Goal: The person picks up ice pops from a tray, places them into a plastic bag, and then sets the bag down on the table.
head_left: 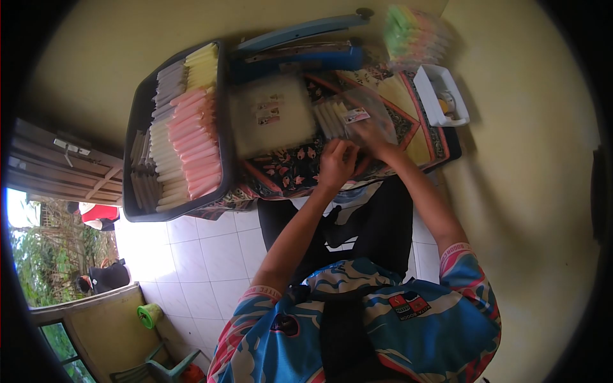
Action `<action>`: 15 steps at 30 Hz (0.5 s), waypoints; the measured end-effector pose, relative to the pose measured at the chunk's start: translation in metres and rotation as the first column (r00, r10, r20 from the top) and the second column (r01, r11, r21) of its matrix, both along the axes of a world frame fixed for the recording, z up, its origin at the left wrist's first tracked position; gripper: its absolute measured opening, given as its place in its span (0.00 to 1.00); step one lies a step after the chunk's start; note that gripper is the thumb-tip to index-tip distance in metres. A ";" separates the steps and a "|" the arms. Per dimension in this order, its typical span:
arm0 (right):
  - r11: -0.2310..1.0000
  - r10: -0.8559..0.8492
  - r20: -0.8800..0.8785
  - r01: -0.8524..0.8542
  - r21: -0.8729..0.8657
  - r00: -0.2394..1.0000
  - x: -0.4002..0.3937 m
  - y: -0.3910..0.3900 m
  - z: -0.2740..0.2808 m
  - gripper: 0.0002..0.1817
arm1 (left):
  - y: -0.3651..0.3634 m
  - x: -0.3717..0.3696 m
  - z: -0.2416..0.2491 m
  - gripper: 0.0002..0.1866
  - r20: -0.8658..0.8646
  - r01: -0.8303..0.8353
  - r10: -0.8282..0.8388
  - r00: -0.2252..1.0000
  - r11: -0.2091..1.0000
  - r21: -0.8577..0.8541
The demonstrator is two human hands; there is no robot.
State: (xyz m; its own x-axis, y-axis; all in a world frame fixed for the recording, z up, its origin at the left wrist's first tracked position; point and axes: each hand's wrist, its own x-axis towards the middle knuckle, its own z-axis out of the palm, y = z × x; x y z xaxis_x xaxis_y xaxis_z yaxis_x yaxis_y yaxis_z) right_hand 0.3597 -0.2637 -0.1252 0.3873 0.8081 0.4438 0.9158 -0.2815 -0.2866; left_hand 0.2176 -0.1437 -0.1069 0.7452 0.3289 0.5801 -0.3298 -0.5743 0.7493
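Note:
A clear plastic bag (380,108) with a small printed label lies on the patterned cloth, with several pale slender sticks (330,119) at its left end. My right hand (372,135) is over the bag's near side, its fingers smeared by motion. Just left of it, my left hand (338,165) is closed at the bag's near edge, thumb and fingers curled together; what they pinch is hidden. Left of the bag sits a blurred stack of clear plastic bags (271,137) with small printed labels (269,110) on top.
A dark tray (225,121) at the left holds rows of pink, white, yellow and greyish sticks. Blue sealer-like devices (306,59) stand along the wall. Behind right are a bag of coloured sticks (415,39) and a white box (456,110) with small items.

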 end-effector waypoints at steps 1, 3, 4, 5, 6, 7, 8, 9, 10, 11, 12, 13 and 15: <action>0.999 -0.001 0.007 0.001 0.047 1.000 -0.002 0.002 0.007 0.25 | 0.000 0.000 -0.002 0.05 -0.002 0.001 -0.001 1.000 1.000 -0.002; 0.999 0.018 -0.068 -0.014 0.051 0.998 0.001 0.003 0.008 0.24 | 0.000 0.000 -0.002 0.05 0.002 0.002 -0.002 1.000 1.000 0.003; 0.998 0.027 -0.106 -0.021 0.053 0.994 0.002 0.003 0.008 0.24 | 0.000 0.000 -0.002 0.05 0.003 0.004 -0.004 1.000 1.000 0.006; 1.000 -0.001 -0.102 0.002 0.010 0.995 0.001 0.002 0.014 0.23 | 0.000 0.001 -0.002 0.05 0.001 0.004 -0.004 1.000 1.000 0.014; 0.999 -0.027 -0.097 0.024 -0.033 0.995 -0.003 0.000 0.024 0.22 | 0.001 0.001 -0.003 0.05 -0.001 0.004 -0.004 1.000 1.000 0.022; 0.996 -0.054 -0.091 0.047 -0.075 0.994 -0.004 -0.001 0.030 0.22 | 0.001 0.001 -0.004 0.05 -0.003 0.004 -0.004 1.000 1.000 0.031; 0.995 -0.058 -0.076 0.052 -0.083 0.995 -0.004 -0.001 0.030 0.21 | 0.001 0.001 -0.004 0.05 -0.004 0.006 -0.006 1.000 1.000 0.029; 0.994 -0.063 -0.062 0.057 -0.091 0.996 -0.004 -0.001 0.030 0.21 | 0.001 0.001 -0.004 0.05 -0.005 0.007 -0.007 1.000 1.000 0.027; 0.993 -0.067 -0.048 0.062 -0.099 0.997 -0.004 -0.001 0.030 0.21 | 0.001 0.001 -0.004 0.05 -0.006 0.009 -0.009 1.000 1.000 0.024; 0.990 -0.084 -0.050 0.078 -0.116 0.995 -0.004 -0.001 0.030 0.21 | 0.001 0.001 -0.003 0.05 -0.005 0.010 -0.010 1.000 1.000 0.022; 0.987 -0.101 -0.052 0.093 -0.132 0.994 -0.005 -0.001 0.030 0.21 | 0.001 0.001 -0.003 0.05 -0.004 0.010 -0.010 1.000 1.000 0.019; 0.983 -0.117 -0.053 0.108 -0.148 0.992 -0.005 -0.001 0.030 0.21 | 0.001 0.001 -0.003 0.05 -0.003 0.011 -0.011 1.000 1.000 0.016; 0.990 -0.077 -0.108 0.064 -0.122 0.991 0.000 0.001 0.020 0.21 | 0.001 0.001 -0.003 0.05 -0.013 0.011 -0.011 1.000 1.000 0.021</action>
State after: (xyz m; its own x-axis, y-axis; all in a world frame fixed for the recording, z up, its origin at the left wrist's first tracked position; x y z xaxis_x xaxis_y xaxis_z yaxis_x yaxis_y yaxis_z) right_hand 0.3602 -0.2628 -0.1051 0.4870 0.8213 0.2971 0.8563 -0.3821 -0.3475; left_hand 0.2189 -0.1430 -0.1103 0.7564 0.3085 0.5768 -0.3262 -0.5863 0.7415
